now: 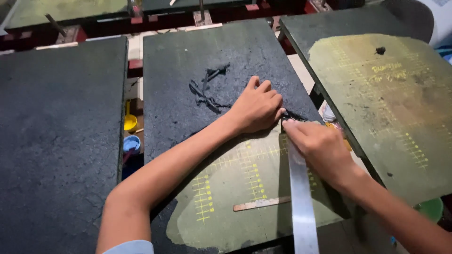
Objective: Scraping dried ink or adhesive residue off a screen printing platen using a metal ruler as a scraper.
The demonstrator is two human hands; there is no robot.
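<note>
The left hand presses flat, fingers spread, steadying the black-coated board, while the right hand grips the long metal blade, angling its tip under the coating's edge.

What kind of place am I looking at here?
Probably a screen-printing workshop: rows of flat dark pallet boards crusted with black residue, yellow registration marks on the middle board, and small paint pots below. The right hand holds a metal scraper blade.

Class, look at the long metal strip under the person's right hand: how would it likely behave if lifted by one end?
The metal strip looks thin and long, so it would probably flex and sag. Its shiny surface suggests it may slip. Being flat, it should not roll on the board.
</note>
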